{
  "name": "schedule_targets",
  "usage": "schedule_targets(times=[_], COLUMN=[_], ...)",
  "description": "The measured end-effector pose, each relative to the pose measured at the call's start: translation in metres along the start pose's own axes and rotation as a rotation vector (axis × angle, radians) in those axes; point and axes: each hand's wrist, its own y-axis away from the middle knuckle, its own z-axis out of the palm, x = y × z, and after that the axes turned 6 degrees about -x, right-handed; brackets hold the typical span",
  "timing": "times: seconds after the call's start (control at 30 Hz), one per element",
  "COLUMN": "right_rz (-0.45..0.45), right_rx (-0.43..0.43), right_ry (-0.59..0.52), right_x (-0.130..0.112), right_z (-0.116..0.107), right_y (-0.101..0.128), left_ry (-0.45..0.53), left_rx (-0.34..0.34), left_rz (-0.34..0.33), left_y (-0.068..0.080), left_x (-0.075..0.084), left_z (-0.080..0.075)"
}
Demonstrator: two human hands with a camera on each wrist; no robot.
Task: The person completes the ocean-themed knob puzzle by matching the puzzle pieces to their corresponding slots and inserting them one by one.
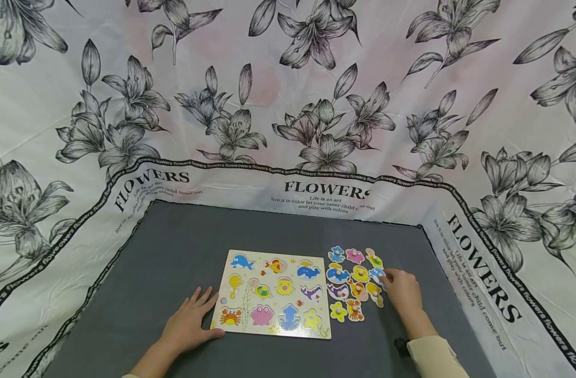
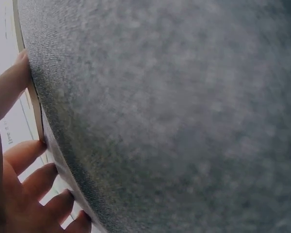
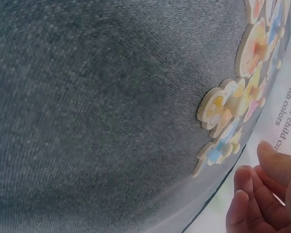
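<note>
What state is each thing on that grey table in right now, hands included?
Puzzle board: flat on the grey mat, its printed slots unfilled.
Loose pieces: clustered right of the board, knobs up.
Left hand: fingers straight, resting against the board's left edge.
Right hand: fingertips at a piece on the cluster's right edge; grip unclear.

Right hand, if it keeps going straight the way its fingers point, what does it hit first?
Probably the blue puzzle piece at the right hand's fingertips; they look nearly touching, though depth is unclear.

The right hand (image 1: pixel 403 290) covers part of the puzzle pieces (image 1: pixel 356 283), which blur in the right-wrist view.
</note>
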Motion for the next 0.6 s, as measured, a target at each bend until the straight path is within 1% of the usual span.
schedule_targets(times=[0.2, 0.4, 0.6], right_rz=[0.022, 0.017, 0.022], right_rx=[0.002, -0.021, -0.044], right_ry=[0.004, 0.005, 0.011], right_x=[0.001, 0.005, 0.01], right_z=[0.005, 0.012, 0.016], right_y=[-0.007, -0.014, -0.015], left_ry=[0.004, 0.005, 0.018], left_rx=[-0.002, 0.002, -0.023], left_rz=[0.006, 0.003, -0.009], left_y=[-0.001, -0.001, 0.0], left_x=[0.0, -0.001, 0.0], left_z=[-0.003, -0.004, -0.001])
